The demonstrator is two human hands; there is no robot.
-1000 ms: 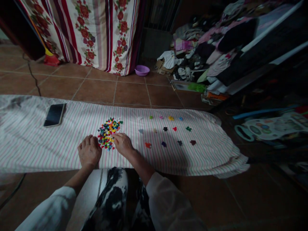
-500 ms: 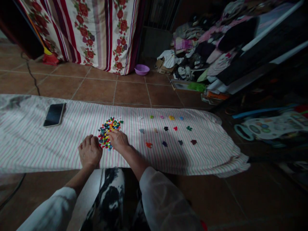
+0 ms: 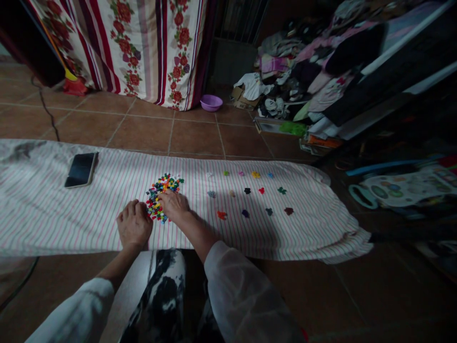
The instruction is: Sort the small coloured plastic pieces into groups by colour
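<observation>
A pile of small multicoloured plastic pieces (image 3: pixel 155 196) lies on the striped cloth in front of me. My right hand (image 3: pixel 174 205) reaches into the pile from its right side, fingers bent down and together among the pieces; whatever they pinch is hidden. Against the pile's left edge rests my left hand (image 3: pixel 134 224), its fingers curled in, and I cannot see if anything is inside. To the right, little one-colour groups sit in rows, among them an orange group (image 3: pixel 222 215), a black group (image 3: pixel 247 190), a yellow group (image 3: pixel 255 175) and a brown group (image 3: pixel 289 211).
The striped cloth (image 3: pixel 107 209) covers a long, low surface across my knees. A phone (image 3: pixel 81 170) lies on it at the left. Beyond are a tiled floor, a purple basin (image 3: pixel 211 103), a floral curtain (image 3: pixel 150 47) and a heap of clothes (image 3: pixel 303 71) at the right.
My right hand has shifted very slightly within the pile. The left hand and the sorted groups look the same; the whole view has moved a little.
</observation>
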